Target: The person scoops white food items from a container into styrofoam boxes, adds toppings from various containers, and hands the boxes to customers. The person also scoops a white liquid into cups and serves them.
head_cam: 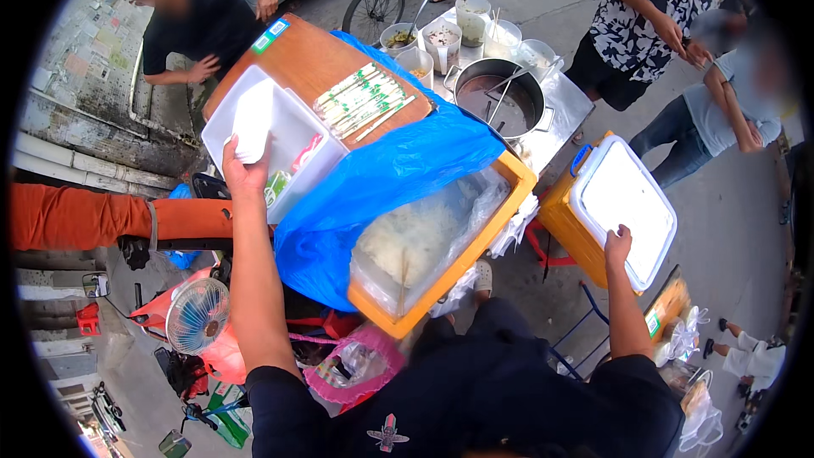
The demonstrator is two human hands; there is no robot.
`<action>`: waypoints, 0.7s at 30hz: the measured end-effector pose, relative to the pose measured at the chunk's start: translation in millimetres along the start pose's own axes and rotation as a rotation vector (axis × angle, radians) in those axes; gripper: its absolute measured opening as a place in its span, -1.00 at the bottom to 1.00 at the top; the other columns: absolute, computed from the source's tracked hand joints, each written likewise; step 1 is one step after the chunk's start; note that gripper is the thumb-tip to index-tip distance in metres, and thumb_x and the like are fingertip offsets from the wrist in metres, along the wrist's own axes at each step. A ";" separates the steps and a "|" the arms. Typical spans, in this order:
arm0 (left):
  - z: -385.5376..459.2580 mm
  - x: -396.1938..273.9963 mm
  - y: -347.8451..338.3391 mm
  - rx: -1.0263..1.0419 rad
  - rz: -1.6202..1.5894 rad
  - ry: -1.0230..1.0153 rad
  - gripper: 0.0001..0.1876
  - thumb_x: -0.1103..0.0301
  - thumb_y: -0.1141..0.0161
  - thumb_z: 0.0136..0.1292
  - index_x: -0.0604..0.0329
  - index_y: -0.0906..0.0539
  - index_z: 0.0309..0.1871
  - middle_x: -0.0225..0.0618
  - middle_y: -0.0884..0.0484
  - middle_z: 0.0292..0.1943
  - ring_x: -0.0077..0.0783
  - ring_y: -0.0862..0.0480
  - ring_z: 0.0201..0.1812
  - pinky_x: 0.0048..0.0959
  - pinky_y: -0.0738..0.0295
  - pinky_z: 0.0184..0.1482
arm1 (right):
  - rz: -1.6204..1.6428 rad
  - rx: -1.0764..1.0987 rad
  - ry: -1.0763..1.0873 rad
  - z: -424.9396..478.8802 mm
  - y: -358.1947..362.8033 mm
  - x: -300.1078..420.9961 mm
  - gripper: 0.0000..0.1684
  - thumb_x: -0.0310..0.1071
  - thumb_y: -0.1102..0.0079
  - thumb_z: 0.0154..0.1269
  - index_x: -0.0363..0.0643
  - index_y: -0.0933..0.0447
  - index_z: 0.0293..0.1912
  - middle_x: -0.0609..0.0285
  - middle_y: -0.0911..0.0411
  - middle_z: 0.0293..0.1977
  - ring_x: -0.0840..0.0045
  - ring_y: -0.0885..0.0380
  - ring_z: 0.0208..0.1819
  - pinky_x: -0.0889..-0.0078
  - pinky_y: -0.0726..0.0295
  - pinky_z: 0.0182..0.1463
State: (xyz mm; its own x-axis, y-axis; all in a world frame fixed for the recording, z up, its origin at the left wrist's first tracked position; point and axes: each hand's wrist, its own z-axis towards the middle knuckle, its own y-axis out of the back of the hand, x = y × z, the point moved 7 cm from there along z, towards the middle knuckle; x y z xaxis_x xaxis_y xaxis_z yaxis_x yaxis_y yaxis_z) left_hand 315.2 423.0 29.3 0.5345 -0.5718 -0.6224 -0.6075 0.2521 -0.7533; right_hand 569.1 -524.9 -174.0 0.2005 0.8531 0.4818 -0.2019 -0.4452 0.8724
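My left hand (247,168) grips a white takeaway container (252,124) above a translucent plastic tub (305,121). Inside the tub lie green and pink printed packets (277,186). Over at the right, my right hand (618,247) is at the white lid (626,203) of a yellow box (563,203); its fingers are partly curled, and whether they touch the lid is unclear. Between my arms stands an open yellow bin (439,296) lined with clear plastic. It holds white cooked rice (407,235) with thin sticks (404,273) in it, partly covered by blue plastic sheeting (388,172).
Wrapped chopsticks (365,102) lie on a brown board (305,44). Beyond are a metal pot (499,98) of dark liquid with utensils and several plastic tubs (442,38) of food. People stand at the upper left and upper right. A fan (198,317) is at lower left.
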 end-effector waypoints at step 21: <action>44.6 32.8 -84.8 -0.086 0.101 -0.175 -0.45 0.41 -0.10 0.43 0.32 -0.35 0.46 0.05 -0.49 0.41 0.14 -0.48 0.44 0.31 -0.36 0.46 | 1.100 0.477 -1.198 38.2 69.4 -279.1 -0.32 -0.47 -0.02 -0.18 -0.37 -0.54 0.07 -0.04 -0.63 0.10 -0.02 -0.61 0.17 -0.17 -0.52 0.42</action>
State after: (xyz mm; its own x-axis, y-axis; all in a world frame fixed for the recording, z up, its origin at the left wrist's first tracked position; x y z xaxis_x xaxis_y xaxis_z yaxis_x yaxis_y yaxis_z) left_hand 410.4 417.7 63.2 0.5580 -0.4008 -0.7266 -0.7068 0.2292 -0.6692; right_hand 535.8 -804.3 -244.7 0.7774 -0.4636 0.4251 -0.4888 -0.8706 -0.0555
